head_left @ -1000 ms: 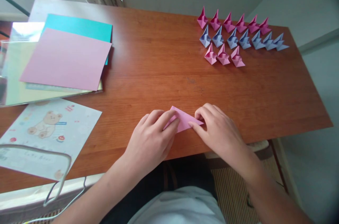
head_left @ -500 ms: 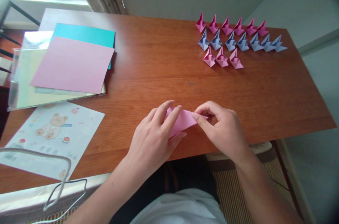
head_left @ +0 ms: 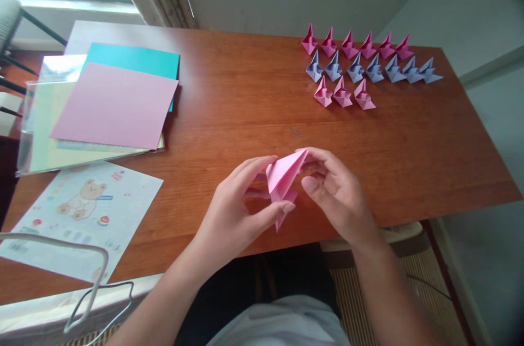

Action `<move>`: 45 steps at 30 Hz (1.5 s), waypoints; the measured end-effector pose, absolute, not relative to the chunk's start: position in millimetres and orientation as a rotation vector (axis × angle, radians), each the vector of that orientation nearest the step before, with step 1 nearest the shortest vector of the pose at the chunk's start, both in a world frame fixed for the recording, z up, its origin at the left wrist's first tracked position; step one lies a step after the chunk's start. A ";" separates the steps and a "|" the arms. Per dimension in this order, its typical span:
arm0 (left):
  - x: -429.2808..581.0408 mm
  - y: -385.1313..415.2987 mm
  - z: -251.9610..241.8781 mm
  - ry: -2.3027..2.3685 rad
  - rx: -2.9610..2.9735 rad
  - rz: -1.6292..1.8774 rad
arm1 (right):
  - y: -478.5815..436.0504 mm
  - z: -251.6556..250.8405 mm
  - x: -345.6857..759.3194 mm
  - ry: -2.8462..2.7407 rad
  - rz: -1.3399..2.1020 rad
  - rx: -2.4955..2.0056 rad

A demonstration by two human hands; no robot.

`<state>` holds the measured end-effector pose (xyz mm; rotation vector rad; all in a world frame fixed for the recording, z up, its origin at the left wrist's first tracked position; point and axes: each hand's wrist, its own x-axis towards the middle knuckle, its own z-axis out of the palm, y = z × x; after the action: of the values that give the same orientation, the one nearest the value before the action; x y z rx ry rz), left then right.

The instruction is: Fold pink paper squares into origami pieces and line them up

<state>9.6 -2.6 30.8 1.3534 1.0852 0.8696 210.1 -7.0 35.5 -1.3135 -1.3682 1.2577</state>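
Observation:
Above the table's near edge, my left hand (head_left: 241, 201) grips a folded piece of pink paper (head_left: 284, 174) between thumb and fingers. The paper stands up off the wood, with one point toward the upper right and another pointing down. Close beside it on the right is my right hand (head_left: 333, 188), its thumb and fingers apart and curved around the paper's upper point. Whether those fingertips touch the paper's far side I cannot tell. Toward the back right stand finished folded paper shapes in three rows: dark pink (head_left: 349, 47), pale blue (head_left: 355, 69) and lighter pink (head_left: 343, 94).
A pink sheet (head_left: 114, 106) and a teal sheet (head_left: 135, 57) lie on a clear plastic packet at the left. Nearer me is a white sheet with a bear print (head_left: 82, 220). A white bent tube (head_left: 61, 245) and thin cable are at lower left, by the wooden table (head_left: 237, 100).
The pink paper, flat and low before, is now raised and turned, showing open folds. My right hand has loosened its pinch; my left hand now holds the paper between thumb and fingers.

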 end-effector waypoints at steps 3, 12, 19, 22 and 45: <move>9.6 -0.1 29.8 1.006 1.111 0.898 | -9.1 33.0 207.5 -1.330 1.346 -1.277; 9.3 6.2 26.0 0.900 0.912 0.950 | -10.8 34.6 195.8 -1.416 1.419 -1.235; 9.1 5.9 25.7 0.884 0.881 0.936 | -9.3 36.1 190.9 -1.506 1.348 -1.258; 8.5 5.4 23.8 0.875 0.865 0.959 | -9.2 35.6 191.6 -1.479 1.378 -1.264; 12.2 2.3 24.1 0.876 0.871 0.955 | -18.9 44.6 187.1 -1.704 0.984 -1.439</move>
<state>12.2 2.3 24.1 0.8714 0.8763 0.9554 187.1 -18.9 44.6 -1.4388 -1.7045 0.9842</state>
